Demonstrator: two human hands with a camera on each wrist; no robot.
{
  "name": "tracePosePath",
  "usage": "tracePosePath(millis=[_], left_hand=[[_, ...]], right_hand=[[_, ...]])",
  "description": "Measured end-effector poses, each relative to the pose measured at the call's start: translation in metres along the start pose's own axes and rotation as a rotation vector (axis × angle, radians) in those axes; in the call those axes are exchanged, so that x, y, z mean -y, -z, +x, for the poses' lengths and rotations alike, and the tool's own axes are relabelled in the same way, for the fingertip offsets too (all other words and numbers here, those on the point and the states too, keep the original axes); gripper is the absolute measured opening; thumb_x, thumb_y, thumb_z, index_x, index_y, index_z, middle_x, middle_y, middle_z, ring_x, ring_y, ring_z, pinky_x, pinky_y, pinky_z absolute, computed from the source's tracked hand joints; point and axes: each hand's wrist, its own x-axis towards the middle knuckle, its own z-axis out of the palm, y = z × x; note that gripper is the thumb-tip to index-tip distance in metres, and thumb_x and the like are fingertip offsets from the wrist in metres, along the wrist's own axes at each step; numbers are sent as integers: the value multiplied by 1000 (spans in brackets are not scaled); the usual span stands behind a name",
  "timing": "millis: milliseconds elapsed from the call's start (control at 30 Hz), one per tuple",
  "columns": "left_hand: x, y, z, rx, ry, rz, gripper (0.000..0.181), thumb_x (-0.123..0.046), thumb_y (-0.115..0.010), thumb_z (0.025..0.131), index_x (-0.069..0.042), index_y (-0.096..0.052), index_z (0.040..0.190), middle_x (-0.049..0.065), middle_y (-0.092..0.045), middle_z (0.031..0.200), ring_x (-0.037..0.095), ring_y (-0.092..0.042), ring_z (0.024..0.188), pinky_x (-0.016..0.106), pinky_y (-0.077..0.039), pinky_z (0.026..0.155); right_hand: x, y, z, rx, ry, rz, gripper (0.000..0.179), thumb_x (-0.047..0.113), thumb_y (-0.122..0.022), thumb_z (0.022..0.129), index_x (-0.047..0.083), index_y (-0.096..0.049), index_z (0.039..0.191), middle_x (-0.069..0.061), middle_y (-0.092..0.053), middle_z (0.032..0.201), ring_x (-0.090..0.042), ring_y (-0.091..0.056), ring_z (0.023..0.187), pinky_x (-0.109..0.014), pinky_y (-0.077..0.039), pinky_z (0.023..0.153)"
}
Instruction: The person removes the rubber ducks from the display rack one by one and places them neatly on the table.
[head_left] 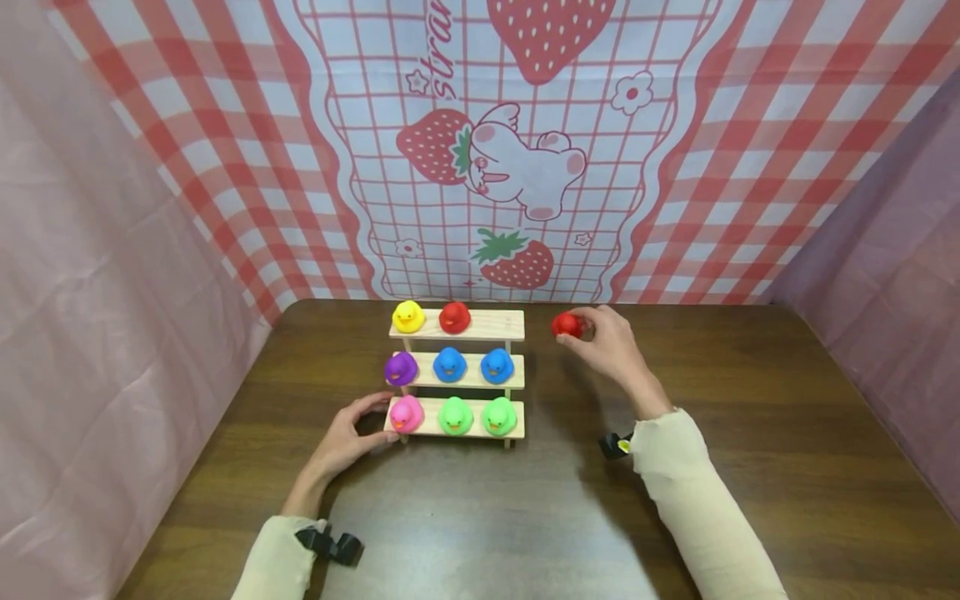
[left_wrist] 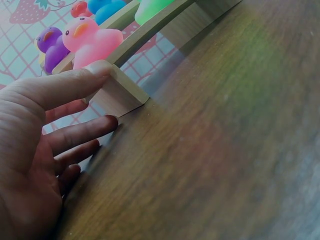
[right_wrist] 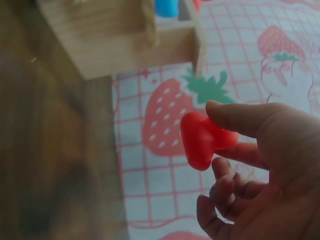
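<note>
A three-tier wooden shelf rack (head_left: 498,323) stands on the table, bearing rubber ducks. My left hand (head_left: 343,440) holds the left end of its lowest tier, thumb at the front and fingers behind, beside the pink duck (head_left: 407,414). In the left wrist view the thumb (left_wrist: 98,68) presses the board's end just below that duck. Right of the top tier, my right hand (head_left: 615,343) pinches a red rubber duck (head_left: 567,325) in the air, apart from the rack. The right wrist view shows this duck (right_wrist: 199,141) between thumb and index finger, the other fingers curled.
A yellow duck (head_left: 408,317) and another red duck (head_left: 454,317) sit on the top tier. The middle tier carries a purple duck (head_left: 401,368) and two blue ducks (head_left: 449,365). Two green ducks (head_left: 455,416) share the lowest tier. A strawberry-print cloth (head_left: 517,192) hangs behind the table.
</note>
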Motion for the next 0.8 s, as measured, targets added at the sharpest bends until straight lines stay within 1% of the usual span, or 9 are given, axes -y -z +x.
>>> tracePosePath(millis=[167,333,500,633,800], left_hand=[[-1,0,-1,0,0,-1,60,-10,-82,80,-1,-59,135,17,-71,121,32,-60,119,50,-36,111],[-2,0,-1,3,-3,-10,60,-9,-82,80,-1,-59,135,18,-71,121,35,-60,119,51,-35,110],[-3,1,-1,0,-6,-9,59,-9,-81,80,-1,-59,135,18,-71,121,34,-60,119,51,-35,110],[-3,1,-1,1,-8,-5,60,-9,-81,80,0,-59,135,19,-71,121,36,-60,119,51,-35,110],[-3,1,-1,0,-8,-1,59,-9,-81,80,-1,-59,135,18,-71,121,35,-60,119,44,-36,110]], right_hand=[[-19,-4,-8,16,-7,-17,41,19,-81,83,-1,-70,116,-20,-66,93,-31,-60,88,-43,-43,78],[-32,-7,-17,41,-40,-23,41,20,-80,83,-1,-69,117,-19,-66,92,-29,-60,86,-40,-44,76],[-45,-10,-24,76,-59,-28,41,19,-79,84,-2,-69,117,-17,-65,90,-27,-58,85,-37,-42,75],[-54,-12,-29,84,-68,-28,41,18,-78,84,-2,-68,118,-19,-66,93,-29,-58,87,-39,-43,76],[-63,-14,-32,97,-91,-25,42,17,-78,84,-2,-67,121,-21,-68,99,-33,-59,93,-46,-46,82]])
